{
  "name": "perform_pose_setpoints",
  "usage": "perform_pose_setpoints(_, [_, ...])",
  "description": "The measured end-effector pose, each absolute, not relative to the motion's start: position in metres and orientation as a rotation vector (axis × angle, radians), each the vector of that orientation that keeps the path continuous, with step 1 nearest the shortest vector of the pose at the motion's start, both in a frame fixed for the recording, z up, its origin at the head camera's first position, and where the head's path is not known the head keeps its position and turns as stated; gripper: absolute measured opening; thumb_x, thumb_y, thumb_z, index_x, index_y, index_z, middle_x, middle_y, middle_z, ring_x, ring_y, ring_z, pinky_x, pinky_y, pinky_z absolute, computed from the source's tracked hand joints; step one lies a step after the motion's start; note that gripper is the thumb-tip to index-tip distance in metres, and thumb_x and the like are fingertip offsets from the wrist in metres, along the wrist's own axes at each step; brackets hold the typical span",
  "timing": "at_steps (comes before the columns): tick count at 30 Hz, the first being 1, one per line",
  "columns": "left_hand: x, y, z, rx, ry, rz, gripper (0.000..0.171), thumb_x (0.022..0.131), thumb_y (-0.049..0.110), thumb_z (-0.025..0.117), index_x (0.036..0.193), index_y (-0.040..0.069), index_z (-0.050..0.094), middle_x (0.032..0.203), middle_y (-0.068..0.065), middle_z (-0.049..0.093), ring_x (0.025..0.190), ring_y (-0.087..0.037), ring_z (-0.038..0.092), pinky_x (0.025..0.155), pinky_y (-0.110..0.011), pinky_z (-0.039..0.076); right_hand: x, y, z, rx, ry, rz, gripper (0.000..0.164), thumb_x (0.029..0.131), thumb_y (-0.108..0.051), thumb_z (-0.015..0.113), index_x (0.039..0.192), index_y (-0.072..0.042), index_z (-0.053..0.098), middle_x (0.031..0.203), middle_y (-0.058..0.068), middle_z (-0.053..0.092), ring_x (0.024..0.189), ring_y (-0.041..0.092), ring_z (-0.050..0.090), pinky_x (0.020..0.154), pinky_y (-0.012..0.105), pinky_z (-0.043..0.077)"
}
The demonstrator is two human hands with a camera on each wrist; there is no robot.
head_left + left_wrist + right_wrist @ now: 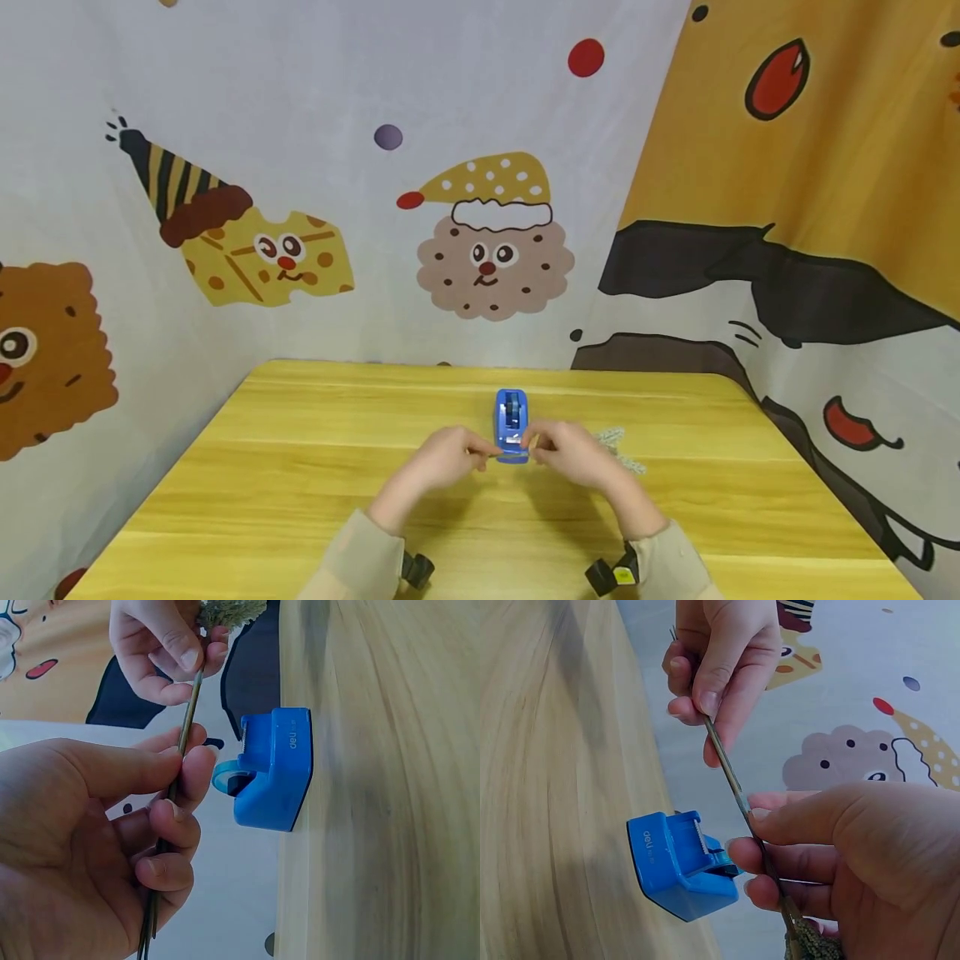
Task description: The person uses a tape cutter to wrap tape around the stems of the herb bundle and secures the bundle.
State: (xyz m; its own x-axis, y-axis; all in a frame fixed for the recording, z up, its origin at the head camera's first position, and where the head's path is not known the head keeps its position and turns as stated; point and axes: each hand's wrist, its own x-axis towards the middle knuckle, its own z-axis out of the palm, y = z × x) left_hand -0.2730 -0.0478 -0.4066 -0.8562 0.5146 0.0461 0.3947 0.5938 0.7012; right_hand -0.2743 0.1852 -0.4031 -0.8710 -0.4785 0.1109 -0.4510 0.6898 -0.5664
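Note:
A thin bundle of dried flower stems (193, 703) spans between both hands, level in front of the blue tape dispenser (512, 410). My left hand (450, 454) pinches the bare stems between thumb and fingers, and their loose ends poke out past the palm in the left wrist view. With thumb and fingertips my right hand (572, 450) grips the bundle close to the flower heads (812, 939). A shiny, pale band (742, 802) shows on the stems right by the right thumb. The dispenser holds a roll of tape (229, 778) and has a toothed cutting edge.
The dispenser stands on a wood-grain table (315, 450), just beyond the hands. Behind the table's far edge hangs a cartoon-printed cloth (337, 100). Dark devices (416, 571) are strapped at both wrists.

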Motion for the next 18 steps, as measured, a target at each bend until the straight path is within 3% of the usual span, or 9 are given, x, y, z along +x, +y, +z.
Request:
perform_pose_setpoints(7, [-0.2735, -0.0474, -0.4047, 0.756, 2.651, 1.131, 0.031, 0.090, -0.003, 0.057, 0.110, 0.013, 0.075, 0.085, -0.002, 0.070, 0.045, -0.007, 0.029, 0.043, -0.020, 0.025, -0.2744, 0.1849, -0.4041, -0.831, 2.891, -0.833, 0.013, 0.088, -0.006, 0.063, 0.096, -0.012, 0.071, 0.057, -0.010, 0.046, 0.048, 0.003, 0.034, 0.046, 0.021, 0.033])
perform_pose_setpoints(11, [-0.2755, -0.0481, -0.4063, 0.757, 2.647, 1.134, 0.031, 0.091, -0.003, 0.056, 0.110, 0.013, 0.075, 0.084, -0.004, 0.070, 0.046, -0.007, 0.031, 0.043, -0.020, 0.026, -0.2755, 0.1824, -0.4079, -0.866, 2.965, -0.722, 0.013, 0.081, -0.005, 0.070, 0.091, -0.012, 0.069, 0.056, -0.012, 0.044, 0.050, 0.003, 0.035, 0.066, 0.033, 0.042])
perform_pose_setpoints(14, [-0.2764, -0.0485, -0.4062, 0.770, 2.644, 1.136, 0.031, 0.092, -0.002, 0.055, 0.110, 0.013, 0.075, 0.082, -0.004, 0.070, 0.046, -0.007, 0.033, 0.043, -0.020, 0.027, -0.2757, 0.1804, -0.4092, -0.869, 3.013, -0.670, 0.017, 0.078, -0.002, 0.071, 0.089, -0.015, 0.068, 0.054, -0.014, 0.041, 0.050, 0.003, 0.035, 0.079, 0.044, 0.038])
perform_pose_setpoints(18, [-0.2763, -0.0493, -0.4046, 0.782, 2.645, 1.150, 0.029, 0.093, 0.000, 0.056, 0.111, 0.014, 0.075, 0.080, 0.000, 0.069, 0.046, -0.006, 0.033, 0.043, -0.019, 0.028, -0.2761, 0.1780, -0.4105, -0.903, 3.074, -0.654, 0.016, 0.077, -0.005, 0.071, 0.084, -0.018, 0.067, 0.055, -0.017, 0.044, 0.050, 0.002, 0.039, 0.078, 0.041, 0.035])
